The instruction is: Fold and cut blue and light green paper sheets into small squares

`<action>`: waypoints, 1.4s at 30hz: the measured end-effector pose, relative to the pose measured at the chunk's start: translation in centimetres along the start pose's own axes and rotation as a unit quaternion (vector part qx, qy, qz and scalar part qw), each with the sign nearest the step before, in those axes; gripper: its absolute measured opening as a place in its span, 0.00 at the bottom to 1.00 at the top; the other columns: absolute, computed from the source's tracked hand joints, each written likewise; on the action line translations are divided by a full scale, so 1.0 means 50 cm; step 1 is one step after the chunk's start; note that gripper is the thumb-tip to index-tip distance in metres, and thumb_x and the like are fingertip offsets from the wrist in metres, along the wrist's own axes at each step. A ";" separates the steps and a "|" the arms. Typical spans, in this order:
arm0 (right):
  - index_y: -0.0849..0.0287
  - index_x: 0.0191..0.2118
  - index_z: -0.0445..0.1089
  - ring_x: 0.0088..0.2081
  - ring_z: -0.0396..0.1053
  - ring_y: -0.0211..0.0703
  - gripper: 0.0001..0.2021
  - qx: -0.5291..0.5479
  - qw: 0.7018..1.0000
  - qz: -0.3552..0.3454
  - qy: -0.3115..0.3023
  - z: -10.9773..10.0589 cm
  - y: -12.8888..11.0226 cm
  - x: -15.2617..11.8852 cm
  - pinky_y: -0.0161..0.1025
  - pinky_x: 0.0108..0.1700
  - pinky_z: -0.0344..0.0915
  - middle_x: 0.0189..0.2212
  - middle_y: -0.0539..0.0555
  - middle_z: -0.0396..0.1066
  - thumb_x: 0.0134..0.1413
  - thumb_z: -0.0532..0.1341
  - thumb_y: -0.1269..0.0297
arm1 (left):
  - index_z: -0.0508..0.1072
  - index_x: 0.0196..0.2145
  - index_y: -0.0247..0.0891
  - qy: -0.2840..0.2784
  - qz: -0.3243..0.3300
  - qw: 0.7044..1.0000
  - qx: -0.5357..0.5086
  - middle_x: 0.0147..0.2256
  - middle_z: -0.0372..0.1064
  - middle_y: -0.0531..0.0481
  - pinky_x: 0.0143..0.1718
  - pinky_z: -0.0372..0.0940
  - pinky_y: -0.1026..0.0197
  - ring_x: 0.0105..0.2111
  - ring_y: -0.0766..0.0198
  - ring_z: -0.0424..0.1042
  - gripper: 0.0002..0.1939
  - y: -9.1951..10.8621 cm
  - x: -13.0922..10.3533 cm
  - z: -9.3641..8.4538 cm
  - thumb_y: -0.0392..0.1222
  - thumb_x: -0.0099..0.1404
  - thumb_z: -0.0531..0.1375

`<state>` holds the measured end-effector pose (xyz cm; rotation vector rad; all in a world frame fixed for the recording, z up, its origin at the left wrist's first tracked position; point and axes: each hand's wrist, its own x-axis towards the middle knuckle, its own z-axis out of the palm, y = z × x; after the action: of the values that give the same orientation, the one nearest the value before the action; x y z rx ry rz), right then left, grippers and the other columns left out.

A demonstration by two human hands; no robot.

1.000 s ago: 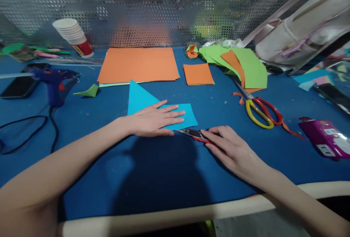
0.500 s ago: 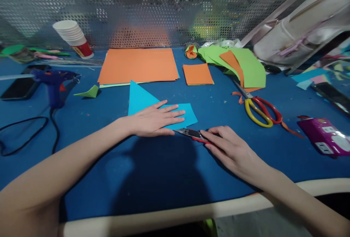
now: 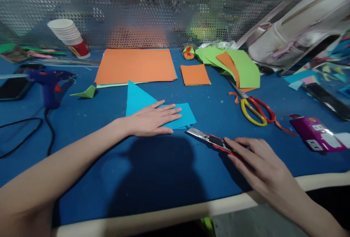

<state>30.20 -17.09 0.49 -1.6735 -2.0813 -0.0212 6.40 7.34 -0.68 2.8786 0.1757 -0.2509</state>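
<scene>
A folded sheet of bright blue paper (image 3: 137,98) lies on the blue tabletop, with a pointed corner at the far left. My left hand (image 3: 153,119) rests flat across it, fingers spread and pointing right. In my right hand (image 3: 259,160) is a utility knife (image 3: 216,141) with a red and black body, gripped near its rear end. Its bare metal blade points left, the tip just off the paper's near right edge, where a small torn bit shows. My left palm hides the middle of the sheet.
Orange sheets (image 3: 136,65) and a small orange square stack (image 3: 195,74) lie behind. Scissors (image 3: 254,109), green paper scraps (image 3: 246,69) and a purple packet (image 3: 317,133) are at right. A blue glue gun (image 3: 50,85) and paper cups (image 3: 69,38) stand at left, before a perforated metal panel (image 3: 164,11).
My right hand has drawn the utility knife to the right and nearer me, its blade sliding out from the paper's near edge. My left hand stays pressed on the sheet.
</scene>
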 end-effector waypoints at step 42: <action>0.61 0.54 0.69 0.42 0.69 0.49 0.15 0.020 1.000 -0.014 0.008 0.059 0.005 0.066 0.47 0.42 0.69 0.43 0.61 0.71 0.63 0.58 0.72 | 0.59 0.65 0.52 0.051 -0.051 0.997 0.030 0.70 0.45 0.53 0.68 0.33 0.44 0.70 0.52 0.39 0.25 -0.040 -0.074 0.025 0.54 0.75 0.41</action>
<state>28.92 -13.12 -1.00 -1.6162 -2.0795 -0.0028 2.33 8.57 -1.68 2.9473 0.3410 -0.1298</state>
